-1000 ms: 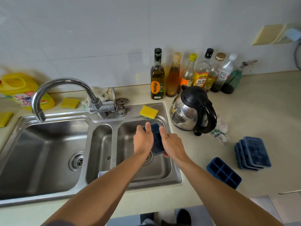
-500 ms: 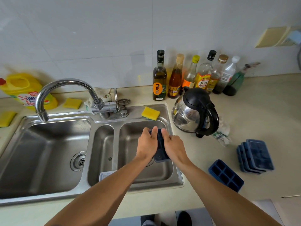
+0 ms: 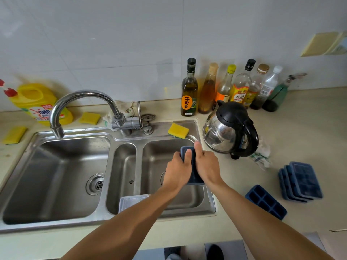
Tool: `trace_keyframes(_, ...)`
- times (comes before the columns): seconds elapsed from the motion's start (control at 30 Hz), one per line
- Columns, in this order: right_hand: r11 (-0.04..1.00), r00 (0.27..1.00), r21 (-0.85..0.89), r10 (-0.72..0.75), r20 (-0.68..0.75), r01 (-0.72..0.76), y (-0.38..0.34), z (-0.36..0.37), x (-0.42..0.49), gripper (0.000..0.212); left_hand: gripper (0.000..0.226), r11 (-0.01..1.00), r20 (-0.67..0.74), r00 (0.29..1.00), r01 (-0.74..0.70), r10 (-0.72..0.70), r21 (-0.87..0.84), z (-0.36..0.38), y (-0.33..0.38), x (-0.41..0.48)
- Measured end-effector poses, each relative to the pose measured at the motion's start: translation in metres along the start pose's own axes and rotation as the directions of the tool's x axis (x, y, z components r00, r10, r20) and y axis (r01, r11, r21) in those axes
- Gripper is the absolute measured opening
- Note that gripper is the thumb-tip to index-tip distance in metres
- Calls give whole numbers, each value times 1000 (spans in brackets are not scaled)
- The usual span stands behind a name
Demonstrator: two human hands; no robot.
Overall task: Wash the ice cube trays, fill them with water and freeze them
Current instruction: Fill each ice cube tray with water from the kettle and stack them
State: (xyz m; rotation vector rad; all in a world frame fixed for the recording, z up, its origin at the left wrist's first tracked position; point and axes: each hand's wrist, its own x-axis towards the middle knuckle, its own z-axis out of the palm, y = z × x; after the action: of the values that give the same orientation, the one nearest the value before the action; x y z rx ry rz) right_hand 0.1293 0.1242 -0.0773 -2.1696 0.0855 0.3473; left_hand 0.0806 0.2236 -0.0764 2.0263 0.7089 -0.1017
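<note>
The faucet (image 3: pixel 82 102) hangs its spout over the large left basin and shows no water, so a rinse started from here would miss unless the spout is swung across. The left hand (image 3: pixel 177 171) and right hand (image 3: pixel 206 166) both grip a dark blue ice cube tray (image 3: pixel 194 175), held on edge above the right basin (image 3: pixel 169 147). If the tray is soft or wet, it could twist out and drop. Splashing might reach the electric kettle (image 3: pixel 229 130) just beside the rim. An open tray (image 3: pixel 265 201) and a stack of trays (image 3: pixel 300 181) wait on the counter. The hands cover most of the held tray, so its cell side, wetness and cleanliness cannot be judged. The left forearm cuts off a clear plastic piece (image 3: pixel 131 201) in the small middle basin.
</note>
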Motion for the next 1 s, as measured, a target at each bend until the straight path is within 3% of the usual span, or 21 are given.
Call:
trace_keyframes(0.33, 999, 998, 30, 34, 61, -36, -3, 2, -3, 68, 47, 999, 27, 999, -35, 35, -12, 0, -9, 8)
trace_keyframes(0.43, 994, 981, 94, 35, 189, -54, -6, -2, -3, 49, 43, 996, 19, 999, -40, 42, -76, -6, -15, 11)
trace_keyframes(0.57, 969, 878, 208, 20, 478, -135, -5, -9, -5, 23, 39, 991, -33, 996, -82, 79, -110, -29, -19, 27)
trace_keyframes(0.73, 954, 863, 297, -120, 490, -36, -18, -18, -3, 26, 38, 958, -85, 956, -284, 280, -37, -56, -5, 37)
trace_keyframes(0.87, 911, 873, 410, -223, 434, 29, -39, -28, 0, 37, 50, 856, -144, 844, -513, 517, 70, -75, 14, 37)
trace_keyframes(1.0, 912, 876, 408, -230, 425, 42, -40, -28, -8, 43, 47, 773, -84, 775, -604, 627, 194, -78, 16, 33)
